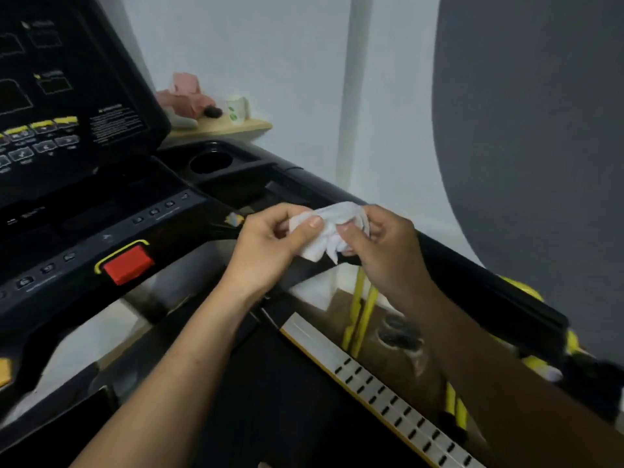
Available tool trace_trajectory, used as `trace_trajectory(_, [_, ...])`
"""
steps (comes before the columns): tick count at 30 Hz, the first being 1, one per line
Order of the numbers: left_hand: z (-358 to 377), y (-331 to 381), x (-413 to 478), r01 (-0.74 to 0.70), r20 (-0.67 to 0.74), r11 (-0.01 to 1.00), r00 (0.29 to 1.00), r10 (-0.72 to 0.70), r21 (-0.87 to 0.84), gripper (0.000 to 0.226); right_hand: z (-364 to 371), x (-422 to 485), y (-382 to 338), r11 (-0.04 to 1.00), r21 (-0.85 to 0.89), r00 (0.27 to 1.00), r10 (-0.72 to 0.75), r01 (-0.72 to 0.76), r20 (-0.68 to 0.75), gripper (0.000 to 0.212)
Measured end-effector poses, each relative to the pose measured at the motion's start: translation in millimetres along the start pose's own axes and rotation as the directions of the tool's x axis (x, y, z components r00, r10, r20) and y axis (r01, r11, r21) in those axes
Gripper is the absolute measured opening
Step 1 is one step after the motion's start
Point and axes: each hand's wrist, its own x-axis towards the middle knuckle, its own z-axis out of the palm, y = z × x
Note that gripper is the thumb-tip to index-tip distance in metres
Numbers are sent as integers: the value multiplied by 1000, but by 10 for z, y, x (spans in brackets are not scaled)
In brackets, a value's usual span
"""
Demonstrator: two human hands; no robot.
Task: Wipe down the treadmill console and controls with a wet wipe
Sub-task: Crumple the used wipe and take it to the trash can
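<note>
Wet wipe [329, 228]: white and crumpled, held between both hands just right of the picture's middle, over the right handrail and off the console; whether it touches the rail cannot be told.
Left hand [270, 244]: at 9 o'clock of the wipe, gripping its left edge, thumb pressed on top and fingers curled beneath.
Right hand [381, 244]: at 3 o'clock of the wipe, pinching its right side, thumb in front and fingers curled behind.
Handrail [472, 282]: black, running under the hands toward 4 o'clock, with yellow patches near its far end.
Red stop button [127, 265]: at 8 o'clock of the wipe, in a yellow frame on the lower control bar, small dark keys on either side.
Console [67, 96]: at 10 o'clock, black and tilted back, screen dark, yellow and grey keys along its lower part.
Cup holder [211, 161]: round black well at 11 o'clock, just right of the console.
Shelf [236, 126]: wooden, beyond the cup holder at 11 o'clock, against the pale wall.
Paper cup [237, 109]: white with green marks, upright on the shelf.
Pink bundle [184, 96]: on the shelf beside the cup, too blurred to name.
Side rail [371, 376]: silver, slotted, at 5 o'clock, edging the black belt [270, 400] at 6 o'clock.
</note>
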Motion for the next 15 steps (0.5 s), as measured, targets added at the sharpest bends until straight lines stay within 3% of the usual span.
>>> trace_trajectory(3, [902, 219, -225, 13, 182, 998, 983, -2, -60, 12, -893, -396, 105, 999, -33, 988, 30, -35, -149, 10])
trace_trajectory(6, [1827, 355, -507, -13, 273, 997, 961, 34, -78, 10, -1733, -893, 238, 992, -76, 953, 72, -98, -294, 20])
trace_trajectory(15, [4149, 627, -1364, 78, 565, 994, 825, -23, -74, 14, -3712, -2458, 539, 976, -13, 754, 159, -217, -637, 14])
